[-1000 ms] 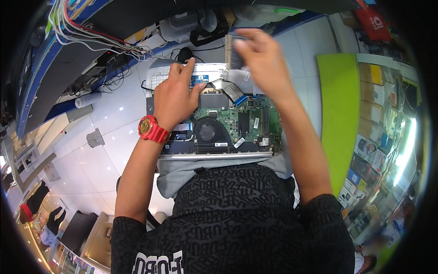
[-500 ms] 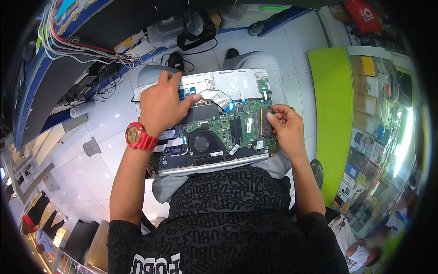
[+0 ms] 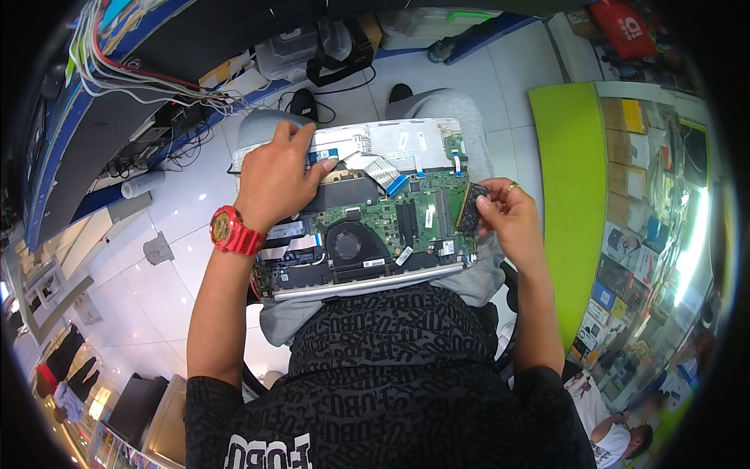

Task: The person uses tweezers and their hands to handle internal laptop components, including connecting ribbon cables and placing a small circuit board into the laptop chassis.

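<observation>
1. From where I stand, the left hand (image 3: 277,176) lies spread over the laptop (image 3: 391,141), thumb beside a small blue board (image 3: 323,157), pinching nothing that I can see.
2. Just right of that hand, the cover is off and the fan (image 3: 349,241) bare; that much opening-up looks done.
3. Between the hands, a ribbon cable (image 3: 379,170) lies across the works (whether its blue end is plugged in, I can't tell).
4. Just left of the right fingertips are memory slots (image 3: 443,213); the memory module (image 3: 472,208) is out of them, so seating and closing up look undone.
5. The right hand (image 3: 512,213) pinches that module at the laptop's right edge.
</observation>
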Demonstrator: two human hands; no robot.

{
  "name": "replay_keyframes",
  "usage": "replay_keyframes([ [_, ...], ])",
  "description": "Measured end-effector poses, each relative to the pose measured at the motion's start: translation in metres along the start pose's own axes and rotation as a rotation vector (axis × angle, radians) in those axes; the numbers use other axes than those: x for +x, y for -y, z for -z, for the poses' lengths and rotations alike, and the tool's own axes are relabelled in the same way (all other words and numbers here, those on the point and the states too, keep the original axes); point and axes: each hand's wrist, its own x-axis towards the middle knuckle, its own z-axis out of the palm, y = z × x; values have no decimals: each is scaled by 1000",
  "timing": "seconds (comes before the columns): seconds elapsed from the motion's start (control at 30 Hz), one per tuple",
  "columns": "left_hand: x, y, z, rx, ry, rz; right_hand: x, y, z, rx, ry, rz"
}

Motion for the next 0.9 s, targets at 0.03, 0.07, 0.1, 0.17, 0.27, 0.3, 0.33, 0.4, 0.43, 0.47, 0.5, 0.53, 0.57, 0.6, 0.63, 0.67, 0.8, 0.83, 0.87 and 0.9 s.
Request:
replay_keyframes([
  [0.03,0,0,0,2,2,0,-1,0,4,8,22,75],
  [0.07,1,0,0,3,-1,-3,-3,1,9,15,43,149],
  [0.1,1,1,-1,4,-3,-5,-6,3,14,-7,51,116],
  [0.17,0,1,-1,-1,-4,-3,-16,11,22,-55,71,50],
  [0.27,0,0,1,-11,2,2,-29,13,20,71,71,5],
  [0.3,0,0,1,-13,4,3,-31,10,21,49,85,48],
  [0.33,1,0,1,-16,6,3,-32,3,22,26,96,90],
  [0.4,1,-1,2,-16,10,9,-33,-8,21,-26,108,181],
  [0.43,1,-1,2,-14,12,13,-33,-12,20,-54,109,230],
  [0.47,0,0,1,-10,6,8,-33,-16,19,-82,109,278],
  [0.5,0,1,1,-7,1,3,-35,-20,17,-46,96,246],
  [0.53,1,1,0,-3,-5,-4,-36,-24,15,-10,82,214],
  [0.57,1,1,1,24,5,1,-37,-27,12,26,67,182],
  [0.6,2,-1,3,50,15,6,-37,-30,7,19,30,117],
  [0.63,2,-2,5,78,25,11,-36,-32,1,14,-4,52],
  [0.67,3,-2,6,91,34,14,-35,-33,-4,9,-39,-13],
  [0.8,4,2,7,108,43,18,-31,-28,-12,-42,-96,15],
  [0.83,4,2,7,104,38,16,-31,-29,-12,-82,-95,29],
  [0.87,4,2,6,107,30,12,-30,-29,-11,-121,-95,43],
  [0.9,3,3,5,109,22,8,-30,-29,-12,-117,-98,29],
])
